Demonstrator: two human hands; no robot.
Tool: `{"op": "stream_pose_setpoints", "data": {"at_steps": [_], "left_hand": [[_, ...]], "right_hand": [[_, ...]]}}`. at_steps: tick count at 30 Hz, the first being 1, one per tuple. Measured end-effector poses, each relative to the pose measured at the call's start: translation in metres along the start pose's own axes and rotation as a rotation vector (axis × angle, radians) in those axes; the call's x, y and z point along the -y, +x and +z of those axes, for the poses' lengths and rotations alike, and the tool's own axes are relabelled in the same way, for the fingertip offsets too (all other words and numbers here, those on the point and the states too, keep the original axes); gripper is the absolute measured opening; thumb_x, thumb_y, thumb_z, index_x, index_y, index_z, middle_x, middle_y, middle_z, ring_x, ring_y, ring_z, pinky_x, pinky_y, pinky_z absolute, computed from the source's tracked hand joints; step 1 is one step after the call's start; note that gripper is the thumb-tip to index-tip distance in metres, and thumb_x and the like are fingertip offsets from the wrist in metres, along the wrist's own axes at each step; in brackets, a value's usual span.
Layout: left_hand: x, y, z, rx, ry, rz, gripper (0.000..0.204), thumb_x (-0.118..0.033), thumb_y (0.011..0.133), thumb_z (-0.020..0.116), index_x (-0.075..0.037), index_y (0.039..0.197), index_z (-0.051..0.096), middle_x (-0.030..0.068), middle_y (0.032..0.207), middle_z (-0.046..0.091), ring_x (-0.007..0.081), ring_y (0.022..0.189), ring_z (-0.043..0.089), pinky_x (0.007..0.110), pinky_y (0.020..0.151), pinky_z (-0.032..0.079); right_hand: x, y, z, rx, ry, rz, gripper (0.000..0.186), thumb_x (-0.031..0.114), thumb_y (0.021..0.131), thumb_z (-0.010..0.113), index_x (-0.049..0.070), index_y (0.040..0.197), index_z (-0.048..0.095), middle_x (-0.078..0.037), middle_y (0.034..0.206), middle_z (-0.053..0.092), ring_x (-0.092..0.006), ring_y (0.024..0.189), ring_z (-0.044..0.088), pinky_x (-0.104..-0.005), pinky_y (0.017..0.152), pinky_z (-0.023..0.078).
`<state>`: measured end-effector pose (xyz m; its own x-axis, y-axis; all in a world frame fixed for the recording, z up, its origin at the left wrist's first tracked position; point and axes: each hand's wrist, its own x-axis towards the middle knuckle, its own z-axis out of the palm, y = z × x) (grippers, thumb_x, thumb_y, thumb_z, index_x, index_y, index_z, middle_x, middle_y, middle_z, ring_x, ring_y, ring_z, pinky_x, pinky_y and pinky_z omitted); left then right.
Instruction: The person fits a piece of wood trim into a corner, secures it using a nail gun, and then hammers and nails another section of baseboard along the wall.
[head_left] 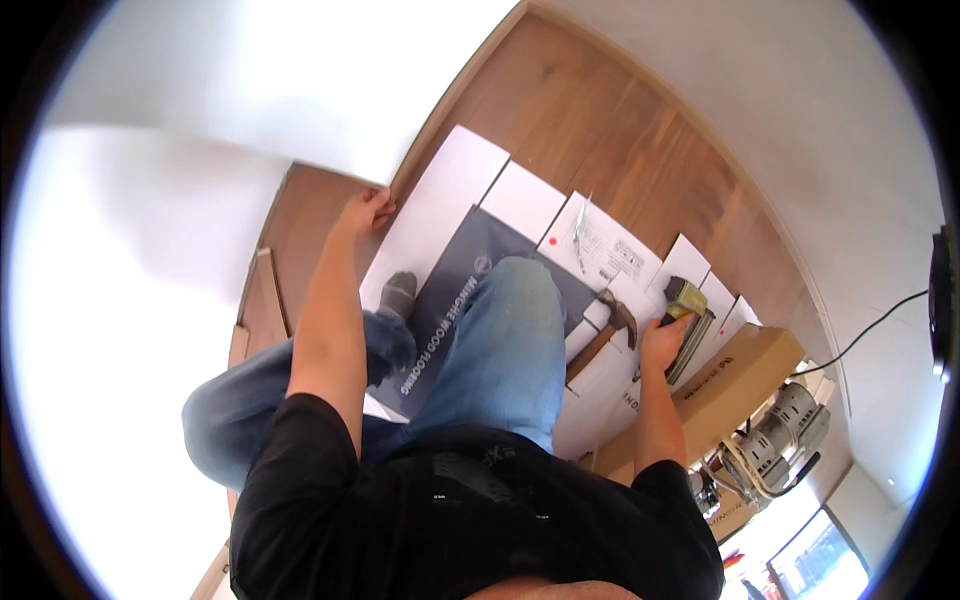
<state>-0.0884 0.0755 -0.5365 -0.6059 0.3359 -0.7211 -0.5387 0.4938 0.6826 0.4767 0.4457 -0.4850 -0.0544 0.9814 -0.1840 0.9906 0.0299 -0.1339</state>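
Observation:
My right hand (662,345) is wrapped round the handle of a green and black nail gun (686,298), which rests low over the white boxes. Beside it, a claw hammer (592,356) with a wooden handle lies on the cardboard. My left hand (366,213) reaches forward to the white wall's corner, fingers curled at the end of a thin wooden skirting strip (432,128). What those fingers pinch, if anything, is too small to make out. A slim, silvery pointed thing (579,238) lies on a white box (600,240) ahead of my knee.
Flat white and dark grey boxes (480,240) cover the wooden floor (580,85) around my legs. At right stand a long brown carton (745,375) and a metal power tool (785,435). A black cable (868,335) runs beside the wall. Loose wooden strips (268,295) lie at left.

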Motion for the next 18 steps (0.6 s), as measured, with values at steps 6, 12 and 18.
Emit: {"op": "stream_pose_setpoints", "data": {"at_steps": [6, 12, 18], "left_hand": [[-0.01, -0.012, 0.011, -0.012, 0.094, -0.053, 0.036, -0.037, 0.105, 0.068, -0.007, 0.125, 0.065, 0.0033, 0.119, 0.072, 0.0139, 0.107, 0.07, 0.031, 0.092, 0.054], [0.004, -0.016, 0.024, -0.17, 0.036, 0.063, 0.033, -0.032, 0.107, 0.065, -0.004, 0.125, 0.064, 0.0072, 0.119, 0.071, 0.0171, 0.106, 0.071, 0.033, 0.09, 0.054], [0.018, -0.013, 0.011, -0.111, 0.014, 0.106, 0.032, -0.025, 0.105, 0.067, -0.005, 0.13, 0.064, 0.0081, 0.116, 0.072, 0.0184, 0.099, 0.074, 0.03, 0.083, 0.057]], "right_hand": [[-0.016, 0.006, 0.014, -0.083, -0.043, -0.061, 0.084, 0.02, 0.092, 0.064, -0.009, 0.16, 0.024, -0.036, 0.143, 0.053, -0.0502, 0.127, 0.056, -0.0521, 0.109, 0.047], [-0.013, 0.008, 0.017, -0.128, -0.071, -0.124, 0.083, 0.02, 0.093, 0.063, -0.009, 0.16, 0.025, -0.037, 0.148, 0.05, -0.0503, 0.128, 0.056, -0.0517, 0.109, 0.047], [-0.009, 0.002, 0.013, -0.053, -0.07, -0.034, 0.081, 0.022, 0.093, 0.062, -0.011, 0.159, 0.027, -0.038, 0.144, 0.052, -0.0512, 0.127, 0.057, -0.0514, 0.109, 0.047]]}}
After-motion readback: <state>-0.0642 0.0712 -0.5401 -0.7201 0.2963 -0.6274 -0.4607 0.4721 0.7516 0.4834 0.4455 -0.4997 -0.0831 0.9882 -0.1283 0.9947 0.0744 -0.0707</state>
